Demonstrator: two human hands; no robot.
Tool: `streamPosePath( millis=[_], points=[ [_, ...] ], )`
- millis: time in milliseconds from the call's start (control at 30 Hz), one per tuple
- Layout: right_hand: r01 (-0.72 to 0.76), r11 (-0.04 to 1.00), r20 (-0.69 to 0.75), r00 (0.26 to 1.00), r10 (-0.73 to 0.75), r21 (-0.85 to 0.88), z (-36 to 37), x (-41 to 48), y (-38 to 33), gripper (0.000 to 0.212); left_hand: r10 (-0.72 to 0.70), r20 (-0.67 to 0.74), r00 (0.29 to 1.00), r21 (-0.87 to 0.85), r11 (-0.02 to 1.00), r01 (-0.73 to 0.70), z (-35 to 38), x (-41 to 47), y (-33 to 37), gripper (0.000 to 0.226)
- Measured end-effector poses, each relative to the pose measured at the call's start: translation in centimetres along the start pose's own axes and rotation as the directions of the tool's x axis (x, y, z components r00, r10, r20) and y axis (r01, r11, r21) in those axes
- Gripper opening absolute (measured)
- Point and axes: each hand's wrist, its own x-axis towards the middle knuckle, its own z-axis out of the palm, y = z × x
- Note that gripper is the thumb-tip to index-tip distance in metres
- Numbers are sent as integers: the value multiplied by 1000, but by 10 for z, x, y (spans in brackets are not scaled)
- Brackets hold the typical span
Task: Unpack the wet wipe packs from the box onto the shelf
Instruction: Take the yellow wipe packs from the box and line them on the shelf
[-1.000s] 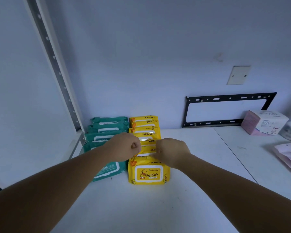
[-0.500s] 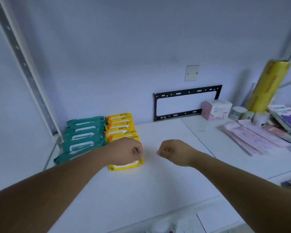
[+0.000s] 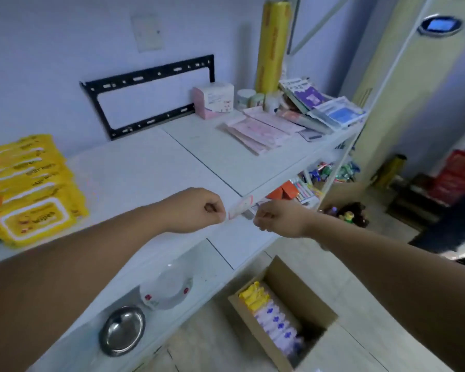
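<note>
Both hands were curled into empty fists, the left hand (image 3: pixel 196 210) and right hand (image 3: pixel 278 219) held out over the shelf (image 3: pixel 151 167) edge. Wipe packs (image 3: pixel 275 322) sat in the box (image 3: pixel 304 299) below; yellow packs (image 3: pixel 31 189) lay on the shelf.

The yellow wipe packs (image 3: pixel 30 189) are cut off by the left edge, and their print is blurred, so only "wipes" on the front pack reads. The cardboard box (image 3: pixel 282 315) runs out of the bottom edge; its far corner is dark. The left hand (image 3: pixel 196 210) and right hand (image 3: pixel 278 218) are curled, so the palms are hidden.
</note>
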Motion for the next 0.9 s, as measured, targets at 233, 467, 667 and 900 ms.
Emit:
streamPosePath(
  millis=[233,467,667,900],
  points=[
    [-157,987,134,978,161,-41,13,-61,155,28,-1,187,982,-4,1000,2,125,74,72,12],
    [-210,978,223,953,204,4,50,-77,241,24,-100,299,949,-31,993,114,223,100,72,8],
    [-250,963,263,940,216,101,101,-56,276,8,-202,345,917,-52,971,234,282,121,33,10],
    [-334,937,304,907,292,97,192,1,326,32,-312,375,873,-53,933,356,369,160,-44,12]
  ],
)
